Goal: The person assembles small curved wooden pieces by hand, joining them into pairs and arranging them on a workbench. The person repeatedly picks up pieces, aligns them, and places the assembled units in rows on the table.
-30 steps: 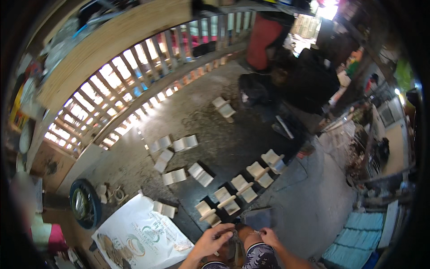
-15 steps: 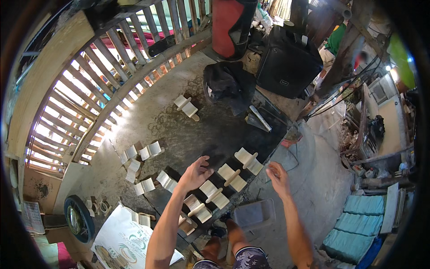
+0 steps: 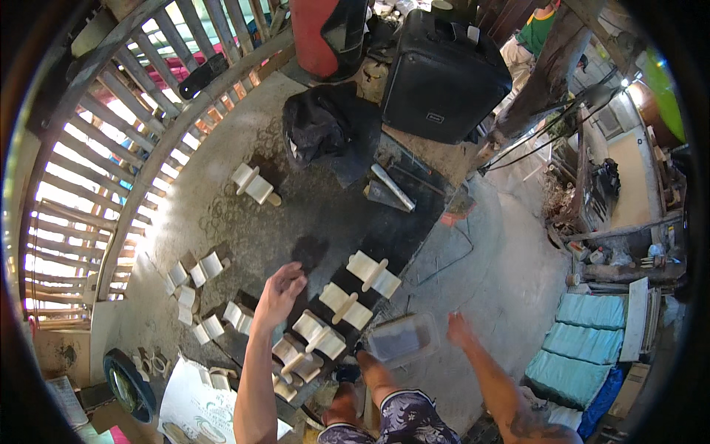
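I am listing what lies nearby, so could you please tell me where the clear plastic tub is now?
In the head view, the clear plastic tub sits low, just right of centre, between the wooden pieces and the right hand.

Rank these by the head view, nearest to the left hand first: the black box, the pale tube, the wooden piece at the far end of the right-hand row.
1. Wooden piece: to the right of the left hand.
2. Pale tube: farther ahead, right, on the dark surface.
3. Black box: farthest ahead, right, beyond the tube.
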Motion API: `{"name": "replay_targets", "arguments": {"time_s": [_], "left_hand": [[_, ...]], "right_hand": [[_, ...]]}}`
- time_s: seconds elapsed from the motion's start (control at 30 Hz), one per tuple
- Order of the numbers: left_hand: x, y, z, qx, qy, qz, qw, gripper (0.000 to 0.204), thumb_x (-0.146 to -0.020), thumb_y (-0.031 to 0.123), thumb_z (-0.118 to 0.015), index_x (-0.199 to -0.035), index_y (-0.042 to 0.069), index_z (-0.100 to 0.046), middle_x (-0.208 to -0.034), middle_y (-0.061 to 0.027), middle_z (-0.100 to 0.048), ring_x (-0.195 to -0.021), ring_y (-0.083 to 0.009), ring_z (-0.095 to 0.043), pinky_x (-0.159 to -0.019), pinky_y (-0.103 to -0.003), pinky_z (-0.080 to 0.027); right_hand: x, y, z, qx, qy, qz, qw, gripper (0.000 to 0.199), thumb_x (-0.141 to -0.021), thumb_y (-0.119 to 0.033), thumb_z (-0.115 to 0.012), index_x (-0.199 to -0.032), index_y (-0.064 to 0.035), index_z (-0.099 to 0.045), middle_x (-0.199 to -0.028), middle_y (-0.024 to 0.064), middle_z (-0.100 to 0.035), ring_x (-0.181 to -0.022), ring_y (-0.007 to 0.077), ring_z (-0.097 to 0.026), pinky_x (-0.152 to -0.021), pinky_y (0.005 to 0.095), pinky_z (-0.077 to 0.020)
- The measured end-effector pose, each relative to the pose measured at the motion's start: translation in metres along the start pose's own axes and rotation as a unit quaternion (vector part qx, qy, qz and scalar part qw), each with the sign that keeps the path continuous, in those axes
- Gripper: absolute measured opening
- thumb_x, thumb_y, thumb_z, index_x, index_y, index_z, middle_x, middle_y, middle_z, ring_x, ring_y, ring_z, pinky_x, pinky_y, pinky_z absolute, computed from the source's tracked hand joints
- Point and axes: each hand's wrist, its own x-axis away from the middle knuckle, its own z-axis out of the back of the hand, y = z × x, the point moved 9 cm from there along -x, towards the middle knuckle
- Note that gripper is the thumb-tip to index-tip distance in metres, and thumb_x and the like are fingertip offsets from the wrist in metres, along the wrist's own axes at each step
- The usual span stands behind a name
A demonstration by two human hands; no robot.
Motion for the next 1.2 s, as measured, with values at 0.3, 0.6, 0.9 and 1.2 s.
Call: {"name": "replay_targets", "arguments": {"time_s": [0.3,0.6,0.9,1.2], "left_hand": [[0.009,0.002,0.003,-0.036,0.004,0.036,0.999,0.057,-0.102,0.027,-0.07,-0.146,-0.004,-0.053,-0.131,-0.0197,-0.069,-0.117,-0.0249,-0.067,-0.102,-0.038,-0.053],[0.113,0.055,-0.18,-0.034,-0.196,-0.095,0.975,0.034,-0.098,0.009,-0.07,-0.131,0.001,-0.068,-0.121,-0.02,-0.071,-0.1,-0.0265,-0.074,-0.088,-0.038,-0.06],[0.146,-0.102,-0.274,-0.251,-0.09,-0.032,0.963,0.034,-0.088,0.008,-0.071,-0.121,0.001,-0.071,-0.109,-0.0221,-0.073,-0.093,-0.0423,-0.074,-0.075,-0.048,-0.062],[0.207,-0.059,-0.213,-0.095,-0.292,0.059,0.95,0.038,-0.102,0.019,-0.063,-0.136,0.001,-0.066,-0.125,-0.0239,-0.074,-0.112,-0.0364,-0.073,-0.091,-0.047,-0.06]], "right_hand": [[0.013,-0.036,-0.015,-0.719,-0.042,-0.121,0.683,0.022,-0.095,-0.023,-0.074,-0.104,-0.0035,-0.067,-0.094,0.0114,-0.074,-0.078,0.0267,-0.071,-0.072,0.0419,-0.057],[0.042,-0.064,0.081,-0.91,-0.16,-0.027,0.382,0.012,-0.102,-0.017,-0.066,-0.105,-0.0054,-0.066,-0.102,0.01,-0.071,-0.093,0.0228,-0.068,-0.088,0.0377,-0.0541],[0.052,-0.065,0.077,-0.663,-0.023,-0.013,0.748,0.032,-0.102,-0.019,-0.069,-0.129,-0.0021,-0.066,-0.113,0.0106,-0.072,-0.102,0.0222,-0.068,-0.084,0.0371,-0.0567],[-0.025,-0.042,0.149,-0.599,0.142,0.073,0.784,0.038,-0.102,-0.016,-0.071,-0.137,-0.004,-0.062,-0.118,0.0093,-0.071,-0.093,0.013,-0.067,-0.077,0.0293,-0.0542]]}}
